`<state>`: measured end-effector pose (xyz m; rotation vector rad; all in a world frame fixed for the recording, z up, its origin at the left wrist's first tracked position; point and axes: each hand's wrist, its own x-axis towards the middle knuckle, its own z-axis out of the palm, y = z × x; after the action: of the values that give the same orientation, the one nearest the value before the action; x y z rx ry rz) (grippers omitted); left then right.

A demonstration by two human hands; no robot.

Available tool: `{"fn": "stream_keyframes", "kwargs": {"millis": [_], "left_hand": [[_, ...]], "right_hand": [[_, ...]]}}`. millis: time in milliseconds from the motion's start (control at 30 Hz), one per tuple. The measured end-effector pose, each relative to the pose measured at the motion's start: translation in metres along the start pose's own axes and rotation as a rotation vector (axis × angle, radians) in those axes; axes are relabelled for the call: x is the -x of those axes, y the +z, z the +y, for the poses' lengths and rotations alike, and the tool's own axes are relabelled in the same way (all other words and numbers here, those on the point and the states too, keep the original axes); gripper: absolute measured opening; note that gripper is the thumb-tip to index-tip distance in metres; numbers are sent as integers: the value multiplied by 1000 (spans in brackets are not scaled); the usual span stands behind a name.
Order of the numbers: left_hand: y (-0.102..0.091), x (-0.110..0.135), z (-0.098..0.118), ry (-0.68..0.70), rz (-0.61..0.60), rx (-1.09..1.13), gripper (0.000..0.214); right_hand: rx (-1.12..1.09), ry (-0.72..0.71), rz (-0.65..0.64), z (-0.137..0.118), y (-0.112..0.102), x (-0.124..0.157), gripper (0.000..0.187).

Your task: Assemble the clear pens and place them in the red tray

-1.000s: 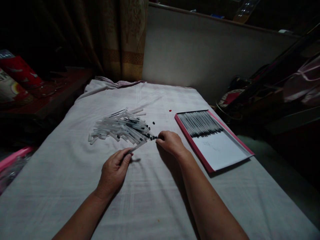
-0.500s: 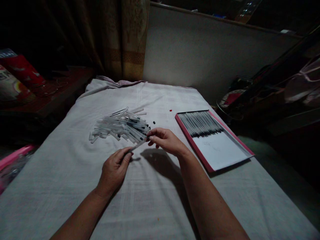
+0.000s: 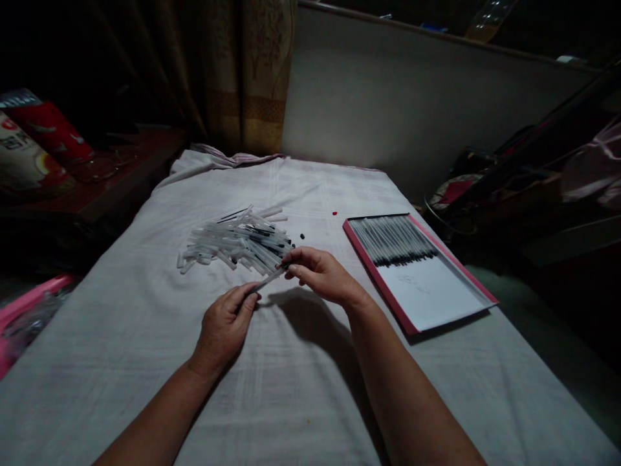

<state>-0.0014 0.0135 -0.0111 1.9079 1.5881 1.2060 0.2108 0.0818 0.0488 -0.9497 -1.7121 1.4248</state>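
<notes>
A slim translucent pen [image 3: 270, 279] slants between my two hands, just in front of the heap. My left hand [image 3: 228, 320] is closed round its lower end, thumb on top. The fingers of my right hand [image 3: 315, 275] pinch its dark upper end; the exact grip is partly hidden. Behind them lies a loose pile of clear and whitish pens and tubes [image 3: 223, 243], some with black ends. On the right, a shallow pink-edged box [image 3: 422, 304] holds a neat row of similar pens [image 3: 395, 239], black ends toward me, at its far end.
A small black piece [image 3: 302, 236] and a small red piece [image 3: 334, 213] lie on the white cloth [image 3: 281, 388] beyond my right hand. A side table with a red package [image 3: 53, 133] stands at left. A pink basket [image 3: 33, 301] is at the left edge.
The view has shifted slightly, so the scene sits a little farther right. Both hands keep hold of the pen in nearly the same pose.
</notes>
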Motion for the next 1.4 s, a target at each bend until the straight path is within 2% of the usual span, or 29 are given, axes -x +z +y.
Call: {"fn": "stream_keyframes", "kwargs": {"millis": [200, 367, 567, 633, 767, 867, 1033, 1233, 1333, 1400], "left_hand": [[0, 1, -1, -8, -5, 2, 33], [0, 1, 0, -2, -10, 16, 31], [0, 1, 0, 27, -15, -17, 30], [0, 2, 0, 28, -12, -21, 30], [1, 2, -1, 23, -8, -20, 31], [1, 2, -2, 24, -9, -22, 30], [1, 2, -2, 18, -17, -26, 31], [0, 2, 0, 22, -25, -40, 30], [0, 2, 0, 22, -14, -39, 29], [0, 2, 1, 24, -17, -40, 29]], "right_hand": [[81, -32, -1, 3, 2, -1, 14], [303, -63, 45, 1, 2, 0, 10], [604, 40, 58, -4, 3, 1, 34], [593, 47, 43, -3, 1, 1, 38], [388, -55, -10, 2, -4, 3, 16], [294, -93, -29, 4, -6, 3, 11], [372, 20, 1, 4, -5, 2, 23], [273, -50, -38, 5, -7, 3, 10], [334, 6, -30, 4, -7, 3, 18], [339, -3, -30, 5, -7, 3, 17]]}}
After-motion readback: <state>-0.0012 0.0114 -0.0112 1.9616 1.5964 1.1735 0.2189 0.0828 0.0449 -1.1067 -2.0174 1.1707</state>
